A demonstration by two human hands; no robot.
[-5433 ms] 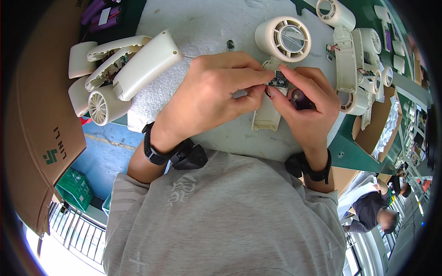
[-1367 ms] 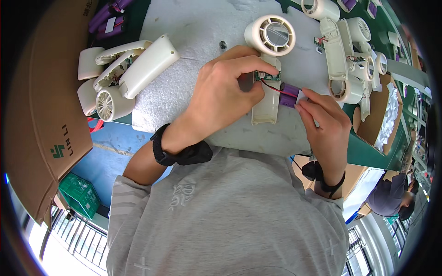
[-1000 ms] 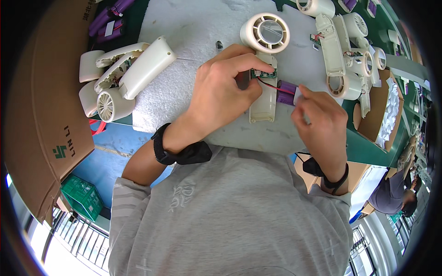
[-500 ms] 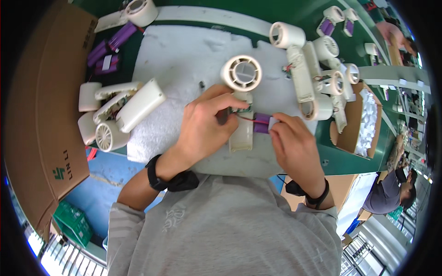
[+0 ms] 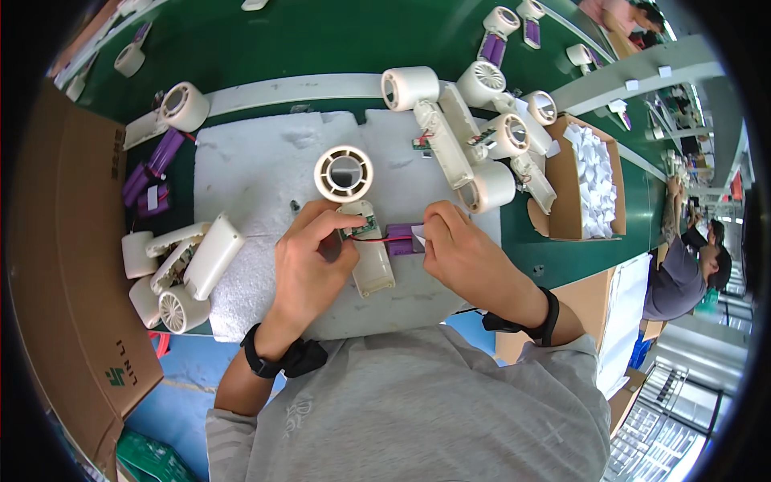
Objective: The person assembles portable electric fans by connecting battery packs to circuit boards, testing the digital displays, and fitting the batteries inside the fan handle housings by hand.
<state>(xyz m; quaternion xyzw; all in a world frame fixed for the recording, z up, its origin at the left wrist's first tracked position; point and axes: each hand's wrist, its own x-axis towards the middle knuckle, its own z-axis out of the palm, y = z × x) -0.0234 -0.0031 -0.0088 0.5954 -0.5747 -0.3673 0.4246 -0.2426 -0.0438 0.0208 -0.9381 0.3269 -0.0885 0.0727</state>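
A white handheld fan with a round grille head (image 5: 344, 173) lies in front of me, its handle (image 5: 374, 269) opened up. Inside the handle, a small green circuit board (image 5: 361, 220) shows, with red and black wires running right to a purple battery pack (image 5: 399, 239). My left hand (image 5: 312, 263) holds the handle from the left, its index finger and thumb curled near the board and the wires. Beside the pack, my right hand (image 5: 464, 251) pinches a white slip (image 5: 418, 235) at the pack's right end. Its fingertips partly cover the slip.
White foam sheet (image 5: 249, 173) covers the green bench. Fan housings (image 5: 213, 255) are piled at left, below purple battery packs (image 5: 152, 173). More fan parts (image 5: 450, 145) lie at right, beside a carton of white slips (image 5: 593, 181). A tall cardboard box (image 5: 72, 265) borders the left.
The whole view has shifted, so the bench things appear further left and lower. My left hand keeps its hold on the handle. My right fingers have curled in more around the white slip.
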